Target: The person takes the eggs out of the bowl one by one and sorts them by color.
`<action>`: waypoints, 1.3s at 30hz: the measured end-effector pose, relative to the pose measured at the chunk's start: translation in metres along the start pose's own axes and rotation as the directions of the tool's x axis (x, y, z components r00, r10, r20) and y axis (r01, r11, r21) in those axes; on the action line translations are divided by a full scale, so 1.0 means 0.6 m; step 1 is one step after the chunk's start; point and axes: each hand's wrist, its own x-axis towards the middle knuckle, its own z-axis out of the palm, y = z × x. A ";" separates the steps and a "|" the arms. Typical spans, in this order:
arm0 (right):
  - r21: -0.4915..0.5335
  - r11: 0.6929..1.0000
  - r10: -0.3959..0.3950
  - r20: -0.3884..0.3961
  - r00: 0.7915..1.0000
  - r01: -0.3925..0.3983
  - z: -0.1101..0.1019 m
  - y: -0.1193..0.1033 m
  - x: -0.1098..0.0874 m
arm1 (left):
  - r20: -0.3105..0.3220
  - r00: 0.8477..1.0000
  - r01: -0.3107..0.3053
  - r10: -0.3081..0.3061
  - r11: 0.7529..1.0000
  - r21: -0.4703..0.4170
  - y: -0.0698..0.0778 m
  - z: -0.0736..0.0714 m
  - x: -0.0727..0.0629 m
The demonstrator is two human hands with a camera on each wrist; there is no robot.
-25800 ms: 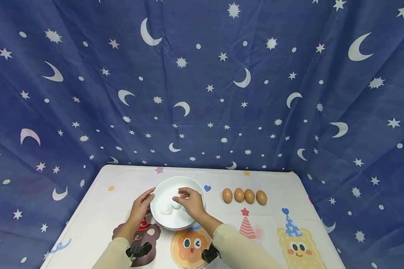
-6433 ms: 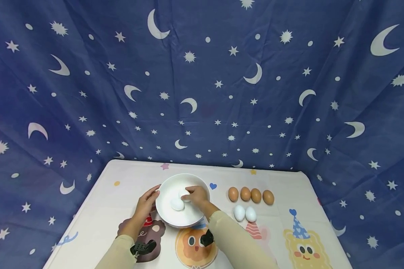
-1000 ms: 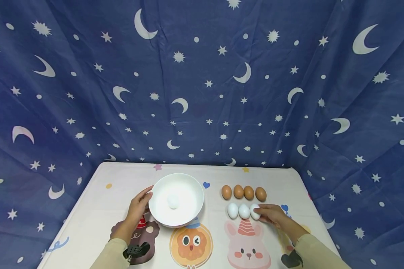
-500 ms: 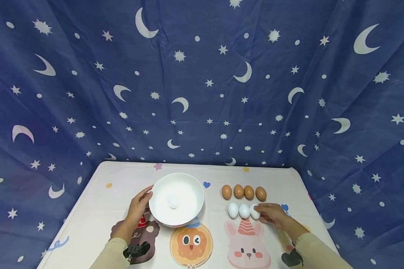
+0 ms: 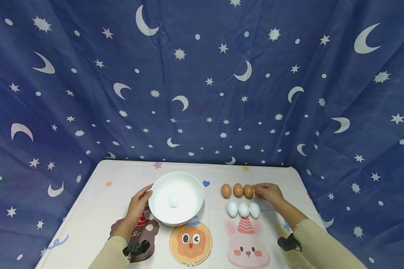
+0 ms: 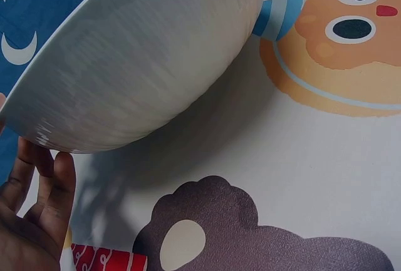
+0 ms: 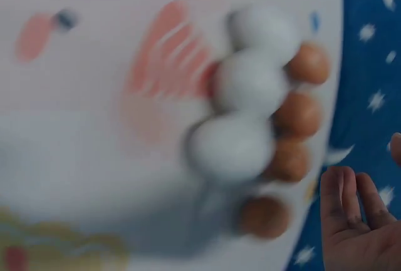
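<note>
Along the left rim of a white bowl (image 5: 192,215), my left hand (image 5: 138,204) holds it, its fingers against the outer side in the left wrist view. One white egg (image 5: 173,200) lies inside the bowl. My right hand (image 5: 268,192) is over the right end of a row of brown eggs (image 5: 238,190), hiding the last one in the head view. That last brown egg (image 7: 266,216) shows on the cloth in the right wrist view, apart from the extended fingers (image 7: 338,202). Three white eggs (image 5: 244,210) lie in a row in front of the brown ones.
A white tablecloth (image 5: 121,175) with cartoon prints covers the table. Behind and beside it hangs a blue curtain (image 5: 202,93) with moons and stars. A printed rabbit (image 5: 248,244) lies in front of the white eggs.
White eggs once in the bowl now lie in a row of three on the right. In the last half second my right hand let go of the third and moved back to the brown row.
</note>
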 end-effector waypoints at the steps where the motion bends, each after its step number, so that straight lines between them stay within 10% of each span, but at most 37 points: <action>1: -0.004 1.000 -0.009 0.009 1.000 0.009 0.009 -0.016 0.002 | 0.003 1.000 0.004 -0.004 1.000 -0.003 0.002 -0.001 0.000; 16: 0.130 0.984 -0.151 0.227 0.962 0.124 0.234 -0.182 -0.019 | -0.018 1.000 -0.013 0.013 1.000 -0.019 -0.012 0.002 -0.006; 28: 0.214 0.975 -0.120 0.306 0.945 0.054 0.343 -0.176 -0.019 | -0.025 0.999 -0.021 0.021 1.000 -0.002 -0.004 0.000 -0.003; 39: 0.052 0.991 -0.134 0.263 0.956 0.125 0.391 -0.158 -0.013 | -0.032 0.999 -0.013 0.013 1.000 -0.015 -0.005 0.002 -0.001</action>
